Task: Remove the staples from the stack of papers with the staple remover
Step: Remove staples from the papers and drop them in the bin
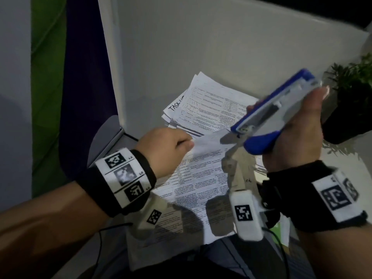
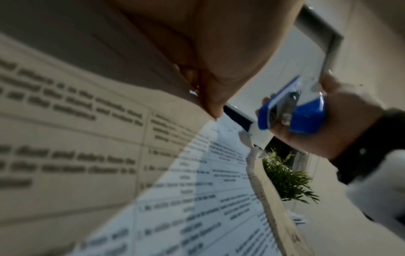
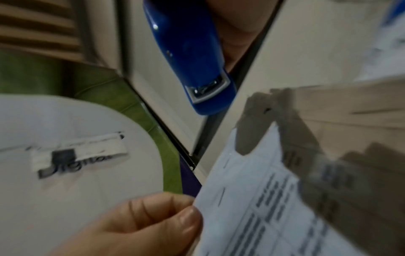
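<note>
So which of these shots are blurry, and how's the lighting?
Head view: dim, with the blue stapler smeared by motion. Left wrist view: the held sheet's print is soft and close, the left hand shadowed. Right wrist view: blurred throughout, and a grey shadow falls across the sheet.

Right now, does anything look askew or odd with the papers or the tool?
Yes. The pile of papers farther back is fanned out unevenly, not squared. The blue tool in the right hand looks like a stapler more than a claw remover. The left hand pinches the near sheet's corner.
</note>
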The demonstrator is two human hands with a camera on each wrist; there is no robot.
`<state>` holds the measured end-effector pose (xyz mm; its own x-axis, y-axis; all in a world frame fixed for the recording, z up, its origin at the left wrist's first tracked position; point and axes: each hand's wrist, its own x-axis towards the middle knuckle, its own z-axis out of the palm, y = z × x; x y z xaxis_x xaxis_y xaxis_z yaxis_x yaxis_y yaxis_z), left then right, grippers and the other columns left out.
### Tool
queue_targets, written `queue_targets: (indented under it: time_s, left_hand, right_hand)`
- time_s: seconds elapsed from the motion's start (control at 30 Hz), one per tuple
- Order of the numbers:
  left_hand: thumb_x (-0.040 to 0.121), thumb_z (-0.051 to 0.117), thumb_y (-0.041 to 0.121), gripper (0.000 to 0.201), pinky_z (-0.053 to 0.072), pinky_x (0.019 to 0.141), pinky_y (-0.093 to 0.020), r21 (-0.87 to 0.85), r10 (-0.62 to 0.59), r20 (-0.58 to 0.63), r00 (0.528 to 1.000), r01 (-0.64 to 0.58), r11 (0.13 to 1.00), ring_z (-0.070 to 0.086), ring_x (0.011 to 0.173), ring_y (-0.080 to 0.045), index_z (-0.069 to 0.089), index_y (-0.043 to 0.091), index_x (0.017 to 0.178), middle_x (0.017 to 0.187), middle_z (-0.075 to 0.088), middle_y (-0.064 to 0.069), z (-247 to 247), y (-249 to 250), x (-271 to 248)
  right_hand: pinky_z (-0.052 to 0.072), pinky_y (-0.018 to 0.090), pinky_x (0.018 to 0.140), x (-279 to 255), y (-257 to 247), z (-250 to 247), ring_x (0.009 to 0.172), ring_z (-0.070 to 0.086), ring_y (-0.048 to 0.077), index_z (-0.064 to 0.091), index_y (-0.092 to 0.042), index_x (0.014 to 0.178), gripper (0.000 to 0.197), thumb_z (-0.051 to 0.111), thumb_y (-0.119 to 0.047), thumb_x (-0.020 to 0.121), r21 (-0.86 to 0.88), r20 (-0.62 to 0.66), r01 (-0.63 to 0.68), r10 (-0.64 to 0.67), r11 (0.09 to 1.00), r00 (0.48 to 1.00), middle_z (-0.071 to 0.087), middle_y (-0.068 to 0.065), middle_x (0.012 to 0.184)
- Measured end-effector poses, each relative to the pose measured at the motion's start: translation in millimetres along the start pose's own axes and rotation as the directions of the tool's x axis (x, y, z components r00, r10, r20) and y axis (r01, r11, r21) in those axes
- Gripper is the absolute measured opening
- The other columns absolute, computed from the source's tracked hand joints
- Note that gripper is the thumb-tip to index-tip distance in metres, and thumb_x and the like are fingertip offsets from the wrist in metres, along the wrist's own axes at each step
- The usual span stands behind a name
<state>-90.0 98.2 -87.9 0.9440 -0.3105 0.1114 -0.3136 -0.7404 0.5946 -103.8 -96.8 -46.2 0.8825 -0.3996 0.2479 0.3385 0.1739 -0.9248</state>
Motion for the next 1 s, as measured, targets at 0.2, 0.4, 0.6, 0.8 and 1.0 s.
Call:
queue_targets:
  time_s: [0.2, 0.4, 0.6, 0.8, 1.0]
  left_hand:
    - [0.094, 0.049, 0.035, 0.023, 0.047, 0.075, -0.033, 0.080, 0.121, -0.024, 0.992, -0.119, 0.990, 0.060, 0.085, -0.017, 0.069, 0.025, 0.099, 0.089, 0.068, 0.003, -11.0, 17.7, -8.2]
    - [0.090, 0.038, 0.041, 0.038, 0.048, 0.068, -0.034, 0.120, 0.244, -0.087, 0.966, -0.233, 0.965, 0.060, 0.078, -0.015, 0.070, 0.020, 0.089, 0.082, 0.067, 0.004, -16.0, 23.2, -13.4]
    - [0.088, 0.041, 0.035, 0.033, 0.044, 0.059, -0.028, 0.183, 0.319, -0.109, 0.941, -0.297, 0.937, 0.058, 0.071, -0.015, 0.069, 0.020, 0.082, 0.074, 0.064, 0.006, -20.3, 28.2, -15.8]
    - [0.094, 0.042, 0.039, 0.030, 0.042, 0.065, -0.027, 0.184, 0.267, -0.062, 0.962, -0.252, 0.950, 0.058, 0.080, -0.013, 0.068, 0.025, 0.095, 0.084, 0.064, 0.009, -25.8, 31.6, -18.0]
    - [0.063, 0.043, 0.083, 0.065, 0.043, 0.067, -0.028, 0.233, 0.124, 0.018, 0.992, -0.125, 0.964, 0.054, 0.082, -0.011, 0.055, 0.037, 0.107, 0.082, 0.054, 0.015, -28.0, 46.6, -24.8]
  right_hand:
    - [0.051, 0.016, 0.067, -7.0, -11.6, 22.9, 0.074, 0.064, 0.002, 0.049, -0.027, 0.100, 0.059, 0.033, -0.082, 0.083, -0.462, 0.360, 0.381, -0.224, 0.801, 0.906, 0.064, 0.003, 0.080]
    - [0.036, 0.006, 0.063, -6.9, 1.6, 21.9, 0.073, 0.052, -0.016, 0.053, -0.023, 0.096, 0.047, 0.028, -0.062, 0.088, -0.613, 0.402, 0.429, -0.206, 0.663, 0.892, 0.054, -0.018, 0.075]
    - [0.033, -0.004, 0.062, -14.7, -6.9, 19.5, 0.070, 0.047, -0.030, 0.049, -0.018, 0.090, 0.019, 0.036, -0.030, 0.096, -0.606, 0.373, 0.460, -0.279, 0.649, 0.885, 0.045, -0.019, 0.069]
    - [0.034, -0.003, 0.062, -15.9, -4.9, 23.0, 0.069, 0.048, -0.028, 0.050, -0.019, 0.089, 0.015, 0.039, -0.027, 0.096, -0.570, 0.359, 0.467, -0.306, 0.676, 0.882, 0.046, -0.019, 0.068]
    - [0.041, 0.018, 0.059, -20.2, 5.1, 41.3, 0.064, 0.052, -0.003, 0.048, -0.032, 0.081, 0.027, 0.036, -0.055, 0.087, -0.478, 0.328, 0.458, -0.331, 0.750, 0.885, 0.053, -0.012, 0.066]
